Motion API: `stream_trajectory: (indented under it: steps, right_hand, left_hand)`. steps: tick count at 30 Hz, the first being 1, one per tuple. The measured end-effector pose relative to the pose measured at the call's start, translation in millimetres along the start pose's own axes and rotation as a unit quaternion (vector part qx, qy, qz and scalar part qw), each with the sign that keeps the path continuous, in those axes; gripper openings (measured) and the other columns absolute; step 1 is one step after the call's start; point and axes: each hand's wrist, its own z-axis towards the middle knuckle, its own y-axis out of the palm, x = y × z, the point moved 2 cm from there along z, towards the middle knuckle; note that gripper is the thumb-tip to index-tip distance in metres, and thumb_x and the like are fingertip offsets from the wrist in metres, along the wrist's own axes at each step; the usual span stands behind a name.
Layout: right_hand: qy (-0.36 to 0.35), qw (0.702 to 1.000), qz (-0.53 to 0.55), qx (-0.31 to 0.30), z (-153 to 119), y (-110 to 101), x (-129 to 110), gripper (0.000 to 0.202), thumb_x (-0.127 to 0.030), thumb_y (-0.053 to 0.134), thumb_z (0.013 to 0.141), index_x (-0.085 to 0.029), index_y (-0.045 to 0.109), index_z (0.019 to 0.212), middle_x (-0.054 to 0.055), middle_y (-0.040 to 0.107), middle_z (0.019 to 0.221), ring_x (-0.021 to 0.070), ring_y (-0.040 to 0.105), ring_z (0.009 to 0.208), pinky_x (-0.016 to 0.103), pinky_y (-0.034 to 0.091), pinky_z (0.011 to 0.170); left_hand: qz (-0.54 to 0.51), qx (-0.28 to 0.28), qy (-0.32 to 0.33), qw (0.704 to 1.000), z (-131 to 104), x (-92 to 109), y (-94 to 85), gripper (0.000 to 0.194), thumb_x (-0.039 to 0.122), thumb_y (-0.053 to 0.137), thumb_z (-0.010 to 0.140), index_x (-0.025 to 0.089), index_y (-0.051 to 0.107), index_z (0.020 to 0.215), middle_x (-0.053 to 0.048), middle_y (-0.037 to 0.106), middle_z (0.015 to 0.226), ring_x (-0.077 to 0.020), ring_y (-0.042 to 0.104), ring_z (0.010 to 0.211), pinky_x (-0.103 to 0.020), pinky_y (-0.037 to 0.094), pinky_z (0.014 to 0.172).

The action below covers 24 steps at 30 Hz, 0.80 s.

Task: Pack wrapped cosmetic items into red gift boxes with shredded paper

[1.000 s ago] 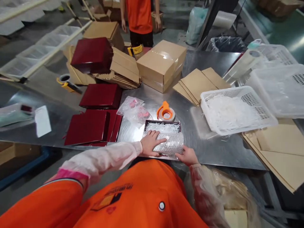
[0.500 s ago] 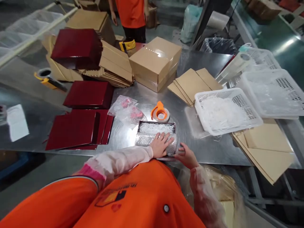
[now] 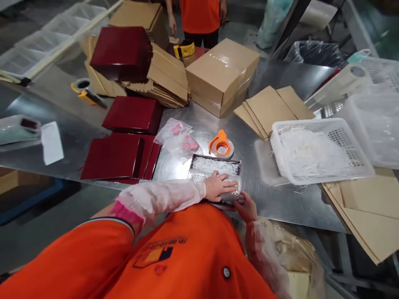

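Note:
A small dark red box (image 3: pixel 215 158) lies at the table's near edge with white shredded paper (image 3: pixel 215 165) showing along its far side. Across its near part rests a bubble-wrapped bundle (image 3: pixel 197 176); what is inside the wrap cannot be made out. My left hand (image 3: pixel 219 187) lies flat on top of the bundle, fingers stretched out and slightly apart. At the near right corner, my right hand (image 3: pixel 247 208) has its fingers curled against the box end, the thumb on the near side. Just beyond the box sits an orange tape dispenser (image 3: pixel 222 143) with a roll of tape.
Dark red boxes (image 3: pixel 132 114) and lids (image 3: pixel 112 158) are stacked left, near plastic bags with pink pieces (image 3: pixel 179 137). A carton (image 3: pixel 222 77) stands behind. Rightward are flat cardboard (image 3: pixel 271 108) and a white basket (image 3: pixel 361 170) of shredded paper. A person in orange (image 3: pixel 200 16) stands across the table.
My right hand has closed in on the box's right end, where it was apart before. My left hand stays on the bundle. The view has swung left.

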Motion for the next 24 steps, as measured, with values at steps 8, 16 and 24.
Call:
stream_trajectory:
  steps: [8,16,24]
  right_hand:
    - [0.049,0.992,0.116,-0.025,0.8,0.5,12.5,0.050,-0.034,0.065,0.065,-0.016,0.070,0.111,0.007,0.077,0.097,0.0252,0.073,0.087,0.035,0.058,0.076]
    - [0.056,0.997,-0.001,-0.044,4.7,-7.2,-5.0,0.039,-0.030,0.065,0.070,-0.021,0.068,0.108,0.004,0.076,0.096,0.0235,0.072,0.086,0.036,0.056,0.081]
    - [-0.151,0.949,-0.258,0.098,-6.4,9.5,-49.9,0.057,-0.010,0.052,0.079,-0.007,0.051,0.135,0.021,0.063,0.122,0.0323,0.060,0.108,0.047,0.048,0.097]
  left_hand:
    - [-0.038,-0.042,0.073,0.996,12.0,-1.0,-11.9,0.059,0.031,0.065,0.071,0.031,0.063,0.130,-0.007,0.054,0.146,-0.0369,0.044,0.117,-0.052,0.033,0.093]
    - [-0.048,-0.016,0.021,0.999,11.7,17.5,-1.1,0.046,0.026,0.058,0.081,0.031,0.065,0.126,-0.005,0.054,0.147,-0.0384,0.041,0.124,-0.051,0.037,0.088]
    - [-0.207,0.054,-0.069,0.974,7.1,-17.1,-30.4,0.050,0.010,0.048,0.078,0.027,0.069,0.120,-0.001,0.061,0.140,-0.0228,0.052,0.126,-0.040,0.043,0.106]
